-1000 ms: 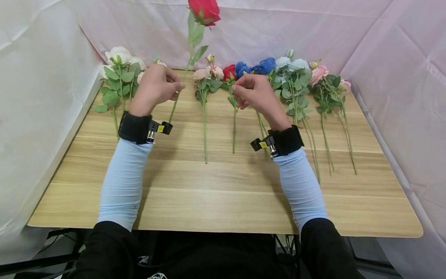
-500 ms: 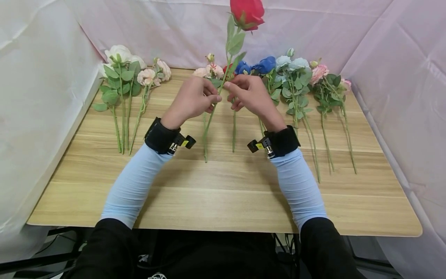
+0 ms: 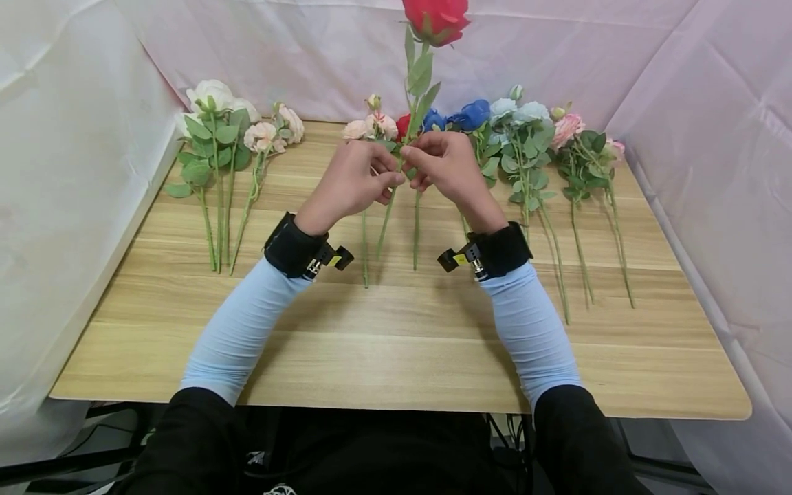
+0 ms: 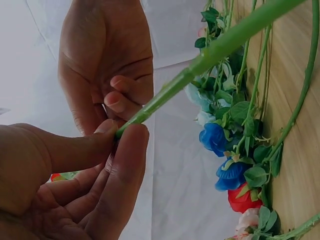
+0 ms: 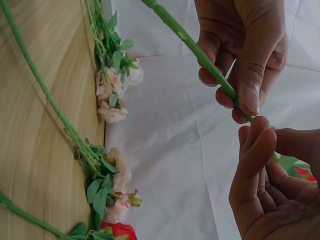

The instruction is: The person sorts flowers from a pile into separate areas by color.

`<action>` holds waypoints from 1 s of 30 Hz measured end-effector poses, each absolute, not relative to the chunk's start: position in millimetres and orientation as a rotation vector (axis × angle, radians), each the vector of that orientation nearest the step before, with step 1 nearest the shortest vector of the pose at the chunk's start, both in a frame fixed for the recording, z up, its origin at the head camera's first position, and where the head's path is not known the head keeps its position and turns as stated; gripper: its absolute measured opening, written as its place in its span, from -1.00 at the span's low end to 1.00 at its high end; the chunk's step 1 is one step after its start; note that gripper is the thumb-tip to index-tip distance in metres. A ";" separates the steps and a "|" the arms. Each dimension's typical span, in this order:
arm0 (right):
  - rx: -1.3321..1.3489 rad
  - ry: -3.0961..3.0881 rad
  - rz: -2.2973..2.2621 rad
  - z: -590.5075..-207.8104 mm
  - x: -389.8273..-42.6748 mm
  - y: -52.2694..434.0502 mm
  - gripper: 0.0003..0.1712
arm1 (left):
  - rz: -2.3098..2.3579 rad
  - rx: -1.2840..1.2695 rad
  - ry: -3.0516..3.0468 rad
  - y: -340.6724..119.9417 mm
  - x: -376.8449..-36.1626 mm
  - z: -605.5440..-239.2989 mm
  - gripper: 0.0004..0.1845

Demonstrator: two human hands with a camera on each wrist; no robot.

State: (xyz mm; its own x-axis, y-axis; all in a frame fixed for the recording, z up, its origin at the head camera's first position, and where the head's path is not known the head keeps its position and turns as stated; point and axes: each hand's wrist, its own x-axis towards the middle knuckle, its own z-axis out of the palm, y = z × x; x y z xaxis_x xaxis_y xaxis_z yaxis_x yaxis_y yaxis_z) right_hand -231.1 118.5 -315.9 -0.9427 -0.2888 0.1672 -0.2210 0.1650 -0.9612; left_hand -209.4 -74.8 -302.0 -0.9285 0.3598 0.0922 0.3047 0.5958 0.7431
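Observation:
A red rose [image 3: 435, 17] stands nearly upright over the middle of the wooden table [image 3: 396, 344], its green stem [image 3: 385, 227] slanting down to the left. My left hand [image 3: 388, 180] pinches the stem between thumb and forefinger, as the left wrist view shows at the left hand [image 4: 122, 131] on the stem [image 4: 210, 52]. My right hand [image 3: 408, 157] meets it just above, curled fingertips closing on the same stem. In the right wrist view the stem [image 5: 195, 47] runs in between the right hand's [image 5: 260, 131] fingertips.
Flowers lie in a row along the table's far edge: white roses [image 3: 210, 96], peach blooms [image 3: 269, 134], pink ones [image 3: 371, 127], blue [image 3: 473, 113], pale blue [image 3: 520, 113], pink [image 3: 566, 127]. Pale cloth walls [image 3: 74, 206] close in on three sides.
My left hand carried the red rose from the left side to the centre, where it met the right hand. The rose now stands more upright.

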 end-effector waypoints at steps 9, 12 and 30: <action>-0.517 2.348 -1.916 -312.8 -234.1 117.6 -0.78 | 1.306 0.544 2.701 -76.8 -208.7 -302.7 -0.83; -0.501 2.413 -1.892 -313.1 -239.0 124.3 -0.80 | 1.301 0.522 2.699 -81.0 -210.9 -300.7 -0.78; -0.210 2.505 -1.292 -366.2 -301.7 120.3 -0.70 | 1.235 0.388 2.784 -118.3 -217.5 -286.0 -0.76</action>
